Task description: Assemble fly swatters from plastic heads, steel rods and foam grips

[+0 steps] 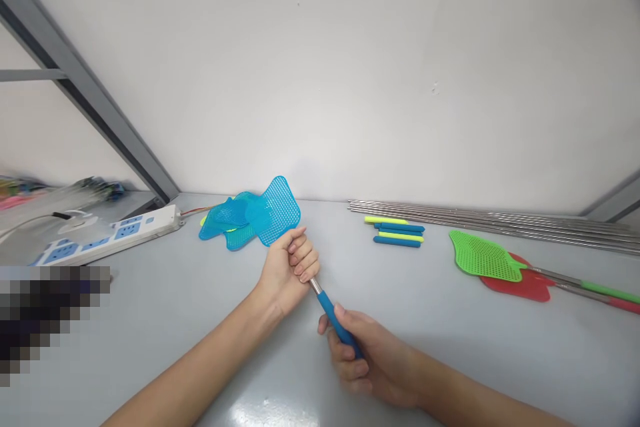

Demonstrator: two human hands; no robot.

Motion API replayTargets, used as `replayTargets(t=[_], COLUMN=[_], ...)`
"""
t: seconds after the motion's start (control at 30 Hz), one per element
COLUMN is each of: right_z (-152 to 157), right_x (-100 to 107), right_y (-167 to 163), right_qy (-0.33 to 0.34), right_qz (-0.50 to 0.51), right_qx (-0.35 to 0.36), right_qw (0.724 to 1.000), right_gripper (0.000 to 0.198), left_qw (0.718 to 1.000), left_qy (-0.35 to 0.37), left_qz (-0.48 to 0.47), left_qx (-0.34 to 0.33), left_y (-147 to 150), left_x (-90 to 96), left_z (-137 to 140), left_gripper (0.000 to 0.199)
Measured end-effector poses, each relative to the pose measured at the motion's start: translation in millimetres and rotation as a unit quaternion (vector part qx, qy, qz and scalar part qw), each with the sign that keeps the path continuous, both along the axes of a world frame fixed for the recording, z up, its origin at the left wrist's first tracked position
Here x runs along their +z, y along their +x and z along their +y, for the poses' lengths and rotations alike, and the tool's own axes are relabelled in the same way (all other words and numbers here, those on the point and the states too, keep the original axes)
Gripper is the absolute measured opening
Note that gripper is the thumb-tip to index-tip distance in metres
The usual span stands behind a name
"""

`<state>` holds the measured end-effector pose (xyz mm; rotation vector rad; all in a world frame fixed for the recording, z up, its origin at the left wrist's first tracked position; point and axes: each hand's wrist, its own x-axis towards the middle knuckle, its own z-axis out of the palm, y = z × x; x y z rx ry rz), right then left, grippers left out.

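A blue fly swatter (281, 208) is held slantwise between my two hands, its mesh head showing just beyond my left fist. My left hand (295, 267) is closed around the upper shaft, hiding where head and shaft meet. A short piece of bare metal shaft (315, 285) shows below that fist. Lower down, my right hand (357, 353) wraps the blue handle (333, 317), with the thumb along its side. More blue swatter heads (240, 237) lie overlapped behind my left hand, with a bit of yellow-green showing among them.
Blue and yellow handle grips (399, 238) lie right of centre, before a bundle of thin metal rods (475, 219). Farther right rest a green swatter (485, 257) and a red swatter (523, 287). A white power strip (107, 237) is at left, beside a grey metal frame (100, 93).
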<state>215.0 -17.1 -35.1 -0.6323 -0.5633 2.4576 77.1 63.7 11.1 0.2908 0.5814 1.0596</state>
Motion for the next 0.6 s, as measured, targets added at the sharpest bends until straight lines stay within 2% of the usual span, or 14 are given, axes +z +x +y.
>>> replayTargets(t=[0.17,0.37,0.6], right_z=[1.0,0.4,3.2], right_x=[-0.5,-6.9,-7.7], right_y=[4.6,7.7,10.4], right_qy=[-0.06,-0.066,-0.092], right_qz=[0.001,0.009,0.035], right_qx=[0.036,0.05,0.084], right_qw=[0.998,0.997,0.992], right_gripper=[0.032,0.036,0.034], left_qw=[0.999,0.996,0.991], left_qy=[0.001,-0.019,-0.035], left_qz=[-0.008,-0.009,-0.009], left_qx=[0.035,0.081,0.132], left_y=[6.8,21.2,21.7], left_x=[-4.0,-18.1,-23.6], left_z=[-4.2,-12.0,-18.5], left_gripper=[0.034,0.035,0.032])
